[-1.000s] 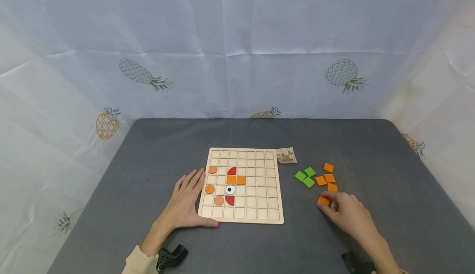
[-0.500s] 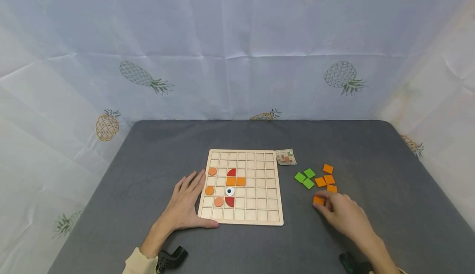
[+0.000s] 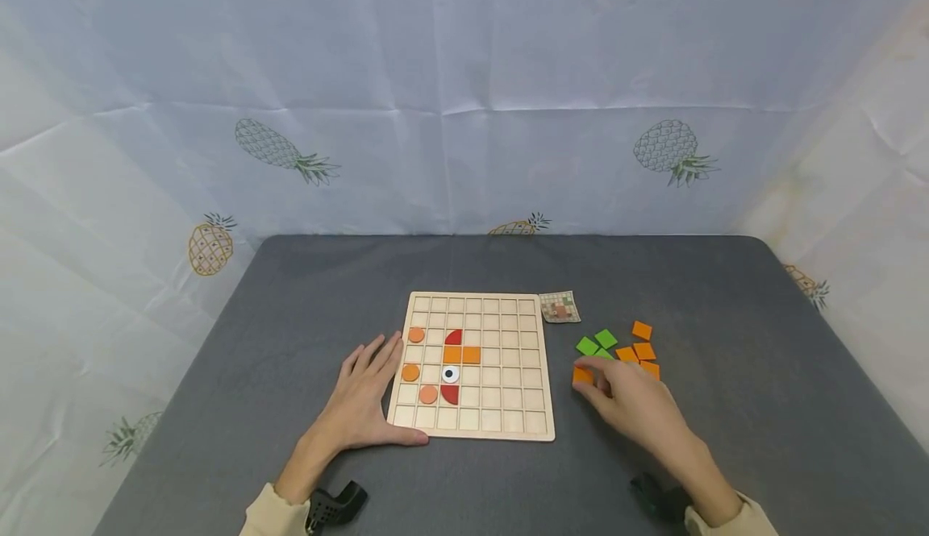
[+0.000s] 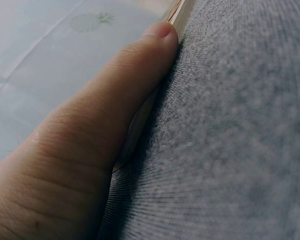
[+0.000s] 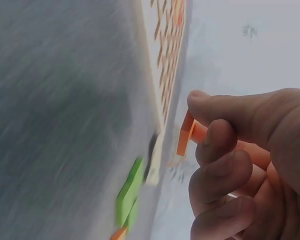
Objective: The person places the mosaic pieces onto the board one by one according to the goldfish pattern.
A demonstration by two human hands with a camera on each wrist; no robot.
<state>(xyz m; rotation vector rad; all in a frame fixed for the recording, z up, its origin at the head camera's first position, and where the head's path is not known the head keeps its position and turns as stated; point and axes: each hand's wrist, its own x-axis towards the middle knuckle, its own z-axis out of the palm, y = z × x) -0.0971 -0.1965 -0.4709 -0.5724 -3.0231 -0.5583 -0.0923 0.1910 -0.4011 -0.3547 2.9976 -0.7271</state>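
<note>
My right hand (image 3: 639,403) pinches an orange square tile (image 3: 582,376) between thumb and index finger, between the tile piles and the wooden grid board (image 3: 508,437). In the right wrist view the orange tile (image 5: 185,135) shows edge-on at the fingertips. My left hand (image 3: 363,407) lies spread along the board's left side, its thumb (image 4: 155,45) at the near edge. Set in the board's cells are two orange squares (image 3: 461,355), red quarter-circles (image 3: 450,394), several orange and coral discs (image 3: 410,372), and a white eye piece (image 3: 450,374).
Green square tiles (image 3: 606,338) lie right of the board, partly behind my right hand. Several orange tiles (image 3: 643,351) lie just beyond them. A small printed pattern card (image 3: 560,307) sits by the board's far right corner on the grey table (image 3: 327,286).
My right hand has carried the pinched orange tile leftward from beside the orange tiles toward the board. The left hand and the board pieces have stayed put.
</note>
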